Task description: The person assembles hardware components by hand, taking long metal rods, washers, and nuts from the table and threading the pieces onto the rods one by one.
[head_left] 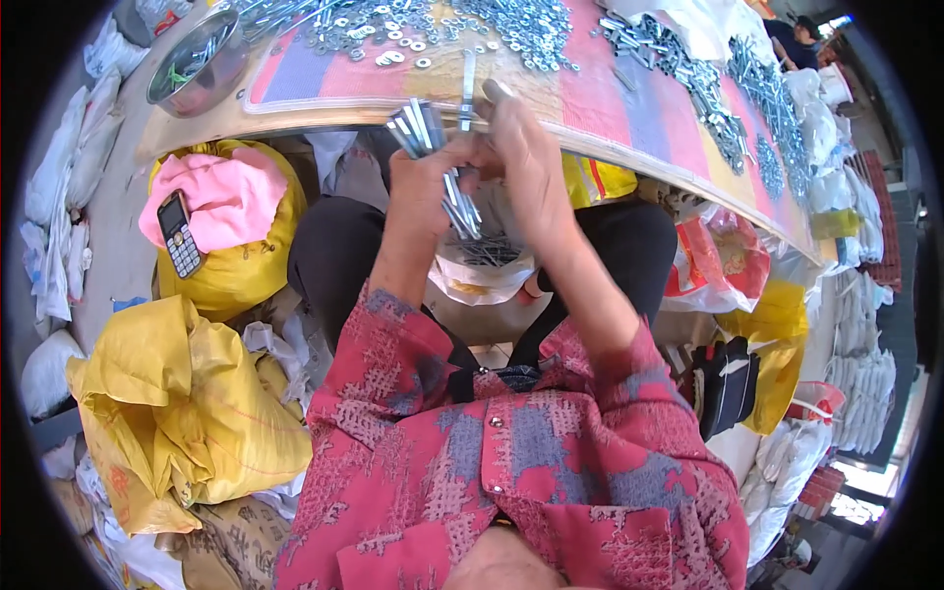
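Observation:
My left hand (429, 187) is closed round a bundle of long, thin silvery bolts (418, 128), whose ends stick out above and below the fist. Close against it on the right is my right hand (526, 162), smeared by motion; its fingers are partly hidden, so whether it grips anything does not show. Both hands are at the table's near edge, above my lap. Just beyond them a narrow silvery strip (468, 88) lies across the edge. Below, between my knees, a white bag (477, 285) holds more thin dark metal pieces.
Heaps of washers (393, 44) and bolts (678, 64) cover the striped tabletop (305, 79). A metal bowl (202, 74) stands at its left corner. Yellow sacks (211, 393), one bearing a pink cloth (221, 197) and keypad phone (180, 236), flank me. Another person (795, 41) is at far right.

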A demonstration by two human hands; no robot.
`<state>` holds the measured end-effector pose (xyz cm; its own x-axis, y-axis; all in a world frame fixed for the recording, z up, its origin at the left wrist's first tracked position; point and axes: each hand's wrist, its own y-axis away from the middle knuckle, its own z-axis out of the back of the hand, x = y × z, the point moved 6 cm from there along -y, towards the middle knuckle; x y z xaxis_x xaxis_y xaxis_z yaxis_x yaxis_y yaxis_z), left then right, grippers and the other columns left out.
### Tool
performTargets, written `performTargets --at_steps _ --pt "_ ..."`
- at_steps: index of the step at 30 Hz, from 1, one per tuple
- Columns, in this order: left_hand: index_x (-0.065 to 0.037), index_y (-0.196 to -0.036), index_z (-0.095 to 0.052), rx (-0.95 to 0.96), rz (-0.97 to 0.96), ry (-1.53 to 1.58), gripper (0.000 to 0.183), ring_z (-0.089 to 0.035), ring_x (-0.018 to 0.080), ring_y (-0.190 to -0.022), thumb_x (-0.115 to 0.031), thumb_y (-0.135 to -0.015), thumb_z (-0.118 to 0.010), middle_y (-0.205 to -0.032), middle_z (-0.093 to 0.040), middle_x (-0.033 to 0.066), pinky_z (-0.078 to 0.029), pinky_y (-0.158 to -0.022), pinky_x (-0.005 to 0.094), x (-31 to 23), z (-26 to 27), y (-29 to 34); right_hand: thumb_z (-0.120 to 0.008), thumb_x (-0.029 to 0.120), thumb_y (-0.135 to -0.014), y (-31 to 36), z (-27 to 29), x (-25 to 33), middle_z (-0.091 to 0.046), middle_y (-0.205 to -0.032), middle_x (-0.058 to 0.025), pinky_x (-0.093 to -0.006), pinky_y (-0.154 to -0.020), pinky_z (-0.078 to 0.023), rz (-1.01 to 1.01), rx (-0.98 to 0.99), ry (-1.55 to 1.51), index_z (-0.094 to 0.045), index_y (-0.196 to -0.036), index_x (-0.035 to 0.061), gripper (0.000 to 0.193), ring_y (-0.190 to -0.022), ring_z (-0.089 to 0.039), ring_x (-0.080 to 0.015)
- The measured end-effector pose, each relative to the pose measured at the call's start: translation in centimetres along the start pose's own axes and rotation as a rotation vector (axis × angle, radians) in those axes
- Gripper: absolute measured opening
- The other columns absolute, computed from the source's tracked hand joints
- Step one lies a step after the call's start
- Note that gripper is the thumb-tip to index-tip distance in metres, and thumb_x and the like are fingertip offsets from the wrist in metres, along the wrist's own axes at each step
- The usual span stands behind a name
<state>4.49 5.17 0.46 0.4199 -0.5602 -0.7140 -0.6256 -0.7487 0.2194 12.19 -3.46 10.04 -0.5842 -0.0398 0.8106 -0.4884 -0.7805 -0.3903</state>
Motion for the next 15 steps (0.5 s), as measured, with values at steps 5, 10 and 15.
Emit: performTargets --at_steps 5,10,15 --pt "0.004 -0.081 -0.065 0.042 -0.005 0.052 0.01 -0.055 0.0139 -0.049 -0.003 -0.075 -0.069 -0.069 -0.064 0.0081 -0.039 -0.043 0.025 -1.4 -0.5 1.2 -0.04 0.035 -0.1 0.9 0.2 2.6 -0.06 -0.082 -0.0085 -0.0257 -0.062 -0.046 -0.15 -0.1 -0.532 -0.052 -0.123 -0.0034 0.046 -0.072 -0.06 -0.0104" --pt "0.004 -0.085 -0.064 -0.034 0.065 0.039 0.008 -0.053 0.0141 -0.048 -0.003 -0.081 -0.066 -0.07 -0.063 0.0085 -0.039 -0.043 0.0238 0.1 1.9 -0.8 -0.049 0.027 -0.099 1.5 -1.0 2.0 -0.061 -0.085 -0.0032 -0.0215 -0.057 -0.045 -0.131 -0.005 -0.387 -0.056 -0.121 -0.0007 0.036 -0.069 -0.061 -0.0095" --pt "0.005 -0.093 -0.063 0.082 0.221 0.284 0.013 -0.051 0.013 -0.048 -0.003 -0.083 -0.065 -0.072 -0.061 0.0086 -0.04 -0.044 0.0226 0.6 2.9 -0.5 -0.058 0.018 -0.095 1.2 0.4 2.5 -0.067 -0.096 -0.0077 -0.0209 -0.063 -0.05 -0.2 0.029 -0.679 -0.059 -0.118 0.0 0.029 -0.076 -0.064 -0.0093"
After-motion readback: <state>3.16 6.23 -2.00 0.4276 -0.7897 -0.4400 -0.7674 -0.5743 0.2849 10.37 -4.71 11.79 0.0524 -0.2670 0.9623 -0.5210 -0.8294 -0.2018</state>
